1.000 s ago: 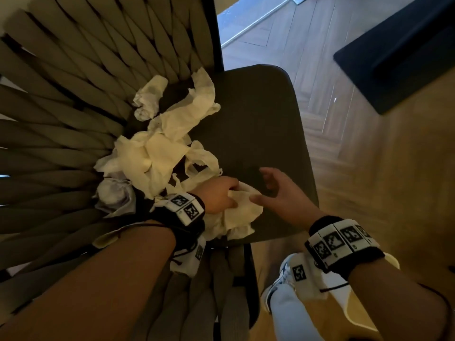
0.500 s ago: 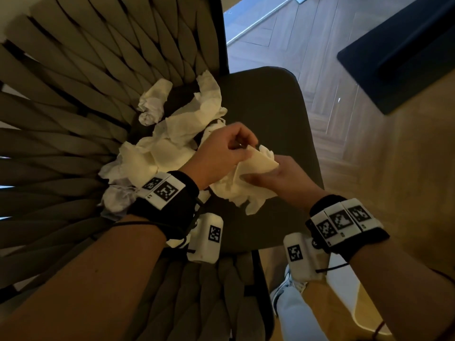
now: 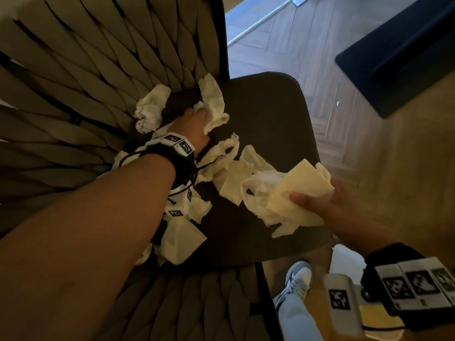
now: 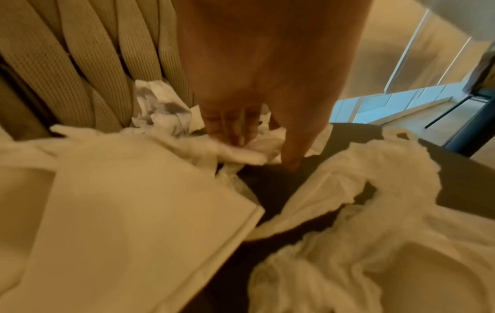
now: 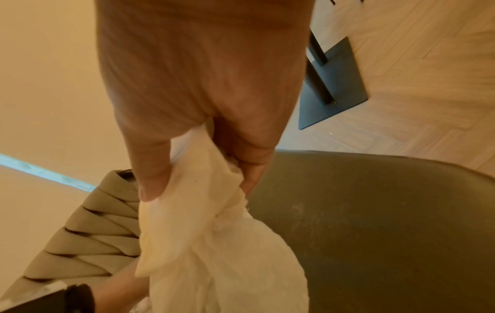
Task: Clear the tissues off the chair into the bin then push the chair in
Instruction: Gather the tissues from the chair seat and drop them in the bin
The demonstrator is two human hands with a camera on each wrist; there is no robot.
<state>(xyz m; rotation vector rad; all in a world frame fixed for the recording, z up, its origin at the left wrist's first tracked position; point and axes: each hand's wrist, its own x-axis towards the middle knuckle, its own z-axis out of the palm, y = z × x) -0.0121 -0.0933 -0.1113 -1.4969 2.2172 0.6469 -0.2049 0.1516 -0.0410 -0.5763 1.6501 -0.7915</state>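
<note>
Your right hand (image 3: 337, 205) grips a bunched wad of tissues (image 3: 283, 193) above the seat's front edge; your left hand (image 3: 197, 124), arm stretched forward, pinches a crumpled tissue (image 3: 213, 99) by the woven backrest (image 3: 86, 70). You're mid-gathering: more loose tissues (image 3: 229, 168) litter the chair seat (image 3: 270, 107). Next, collect them. No bin is in view.

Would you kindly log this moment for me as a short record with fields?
left hand: at the back of the seat, fingers on a crumpled tissue
right hand: grip closed on a bunch of tissues, above the seat's front edge
loose tissues: several on the seat
balled tissue: against the woven backrest
bin: not in view
</note>
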